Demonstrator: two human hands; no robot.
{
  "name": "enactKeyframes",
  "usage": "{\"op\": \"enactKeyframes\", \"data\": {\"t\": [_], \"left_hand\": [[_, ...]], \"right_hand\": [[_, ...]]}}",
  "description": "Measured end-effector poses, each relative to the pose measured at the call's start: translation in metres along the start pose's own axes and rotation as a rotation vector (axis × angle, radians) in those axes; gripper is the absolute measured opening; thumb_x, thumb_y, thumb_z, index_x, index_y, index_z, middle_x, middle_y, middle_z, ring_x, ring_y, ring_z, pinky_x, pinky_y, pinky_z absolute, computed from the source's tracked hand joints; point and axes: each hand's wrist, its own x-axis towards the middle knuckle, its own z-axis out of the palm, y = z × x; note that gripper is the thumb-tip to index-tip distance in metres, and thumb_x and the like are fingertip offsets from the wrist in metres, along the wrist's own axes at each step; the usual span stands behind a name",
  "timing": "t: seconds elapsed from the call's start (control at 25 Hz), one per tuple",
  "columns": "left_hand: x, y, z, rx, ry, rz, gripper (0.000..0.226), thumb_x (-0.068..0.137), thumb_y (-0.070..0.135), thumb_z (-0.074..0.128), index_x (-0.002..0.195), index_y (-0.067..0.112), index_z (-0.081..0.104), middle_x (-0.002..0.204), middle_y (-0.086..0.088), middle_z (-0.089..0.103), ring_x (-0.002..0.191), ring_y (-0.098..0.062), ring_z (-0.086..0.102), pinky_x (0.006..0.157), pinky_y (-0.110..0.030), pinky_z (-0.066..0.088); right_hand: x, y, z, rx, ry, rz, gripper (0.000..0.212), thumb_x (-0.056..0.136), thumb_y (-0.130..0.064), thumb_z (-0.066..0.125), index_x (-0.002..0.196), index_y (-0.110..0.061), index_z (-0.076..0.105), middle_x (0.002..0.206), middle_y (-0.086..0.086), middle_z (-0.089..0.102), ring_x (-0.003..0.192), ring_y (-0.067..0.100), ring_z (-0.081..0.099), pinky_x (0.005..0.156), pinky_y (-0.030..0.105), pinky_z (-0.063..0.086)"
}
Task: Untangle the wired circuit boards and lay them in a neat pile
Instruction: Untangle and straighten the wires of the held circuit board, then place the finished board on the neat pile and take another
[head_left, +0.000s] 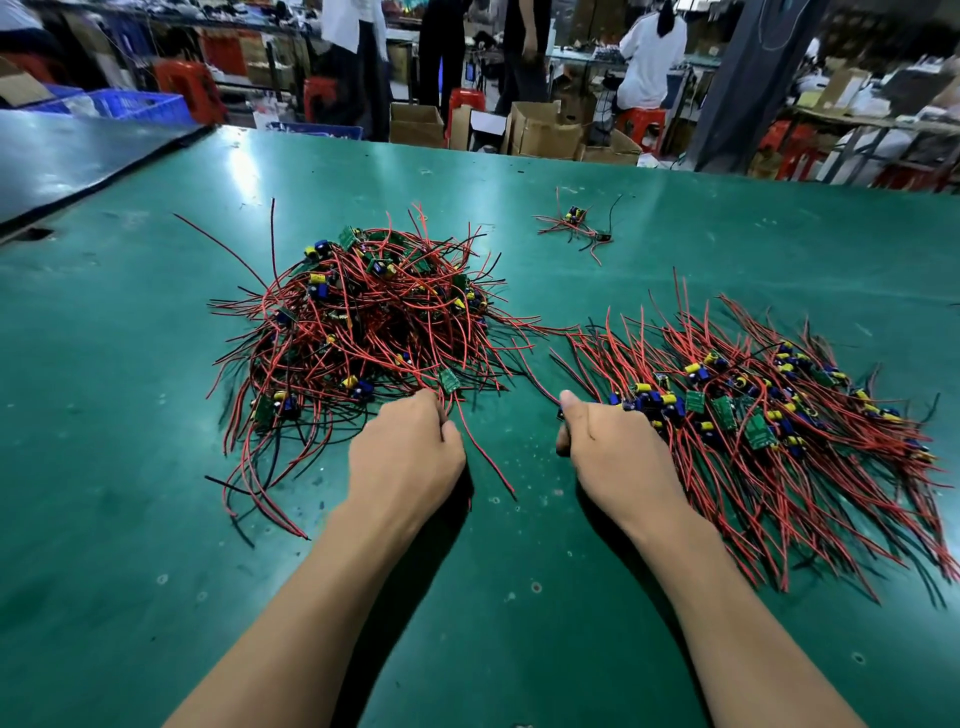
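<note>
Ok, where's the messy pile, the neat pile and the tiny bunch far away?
Messy pile (363, 332): head view, its red-wire middle.
Neat pile (758, 434): head view, a green board mid-pile.
Tiny bunch (575, 217): head view, its board.

Left forearm (306, 603), right forearm (727, 597) bare — left grip (405, 452), right grip (608, 441) bare too.

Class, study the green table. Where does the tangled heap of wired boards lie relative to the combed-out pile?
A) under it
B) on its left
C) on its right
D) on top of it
B: the tangled heap lies beside the left hand, which grips its red wires; the neat pile lies beside the right hand.
</note>
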Motion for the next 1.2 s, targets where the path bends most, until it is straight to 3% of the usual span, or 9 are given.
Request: {"op": "enactKeyframes", "data": {"t": [0.16,0.36,0.48,0.6,0.72,0.88,1.0,1.12,1.2], "left_hand": [[0.0,0.003,0.002,0.078,0.031,-0.021,0.045,0.09,0.061,0.048,0.098,0.016,0.048,0.093,-0.007,0.064,0.089,-0.034,0.063,0.067,-0.037,0.042],[0.003,0.002,0.001,0.044,0.026,-0.012,0.028,0.095,0.043,0.049,0.095,0.016,0.058,0.092,-0.007,0.065,0.086,-0.032,0.061,0.069,-0.036,0.045],[0.001,-0.001,-0.001,0.039,0.012,-0.004,0.027,0.095,0.037,0.047,0.093,0.013,0.059,0.086,-0.007,0.063,0.08,-0.031,0.059,0.069,-0.037,0.05],[-0.001,0.0,-0.002,0.019,0.001,0.001,0.03,0.093,0.045,0.05,0.092,0.016,0.055,0.083,-0.003,0.061,0.079,-0.029,0.06,0.069,-0.038,0.051],[-0.002,0.002,-0.002,0.058,-0.008,-0.021,0.04,0.089,0.057,0.053,0.09,0.018,0.052,0.084,-0.002,0.06,0.081,-0.029,0.059,0.069,-0.037,0.049],[-0.003,0.004,-0.001,0.052,-0.011,0.015,0.023,0.091,0.038,0.049,0.091,0.017,0.058,0.088,-0.004,0.062,0.081,-0.029,0.059,0.066,-0.035,0.045],[-0.01,0.011,-0.002,0.01,-0.064,0.034,0.022,0.087,0.036,0.051,0.086,0.016,0.061,0.084,-0.005,0.065,0.08,-0.031,0.061,0.067,-0.035,0.051],[-0.021,0.022,0.001,-0.052,-0.098,0.129,0.021,0.083,0.037,0.055,0.085,0.019,0.065,0.082,-0.002,0.069,0.082,-0.027,0.063,0.069,-0.034,0.051],[-0.025,0.026,0.001,-0.164,-0.122,0.198,0.017,0.082,0.035,0.058,0.08,0.02,0.065,0.075,0.001,0.069,0.077,-0.022,0.063,0.067,-0.032,0.05]], "right_hand": [[-0.003,-0.004,0.001,-0.004,-0.041,-0.068,0.041,0.108,-0.04,0.028,0.094,-0.026,0.063,0.087,0.001,0.07,0.085,0.028,0.061,0.073,0.038,0.044],[-0.008,-0.008,-0.002,-0.018,0.018,-0.079,0.065,0.101,-0.065,0.025,0.063,-0.015,0.041,0.059,-0.002,0.054,0.064,0.026,0.053,0.062,0.036,0.041],[-0.009,-0.009,-0.003,0.018,0.044,-0.069,0.067,0.102,-0.064,0.028,0.057,-0.015,0.037,0.054,-0.002,0.048,0.06,0.027,0.049,0.061,0.038,0.043],[-0.007,-0.011,-0.004,0.078,0.028,-0.147,0.046,0.106,-0.044,0.037,0.079,-0.019,0.064,0.069,-0.001,0.065,0.073,0.027,0.062,0.07,0.04,0.049],[-0.01,-0.016,-0.004,0.101,-0.008,-0.197,0.029,0.106,-0.039,0.041,0.101,-0.024,0.066,0.083,0.001,0.07,0.082,0.026,0.064,0.073,0.04,0.05],[-0.016,-0.019,-0.002,-0.005,-0.017,-0.184,0.061,0.101,-0.064,0.029,0.062,-0.018,0.04,0.058,0.0,0.052,0.062,0.025,0.051,0.056,0.036,0.036],[-0.014,-0.018,-0.002,0.037,-0.015,-0.13,0.062,0.102,-0.061,0.031,0.059,-0.016,0.036,0.055,0.0,0.046,0.06,0.028,0.049,0.054,0.037,0.032],[-0.01,-0.016,0.0,-0.034,-0.031,-0.175,0.033,0.104,-0.043,0.044,0.09,-0.022,0.065,0.087,-0.001,0.068,0.088,0.029,0.063,0.07,0.037,0.047],[-0.009,-0.017,0.001,0.038,-0.024,-0.132,0.029,0.102,-0.04,0.049,0.12,-0.025,0.066,0.113,0.0,0.07,0.108,0.026,0.062,0.087,0.037,0.049]]}}
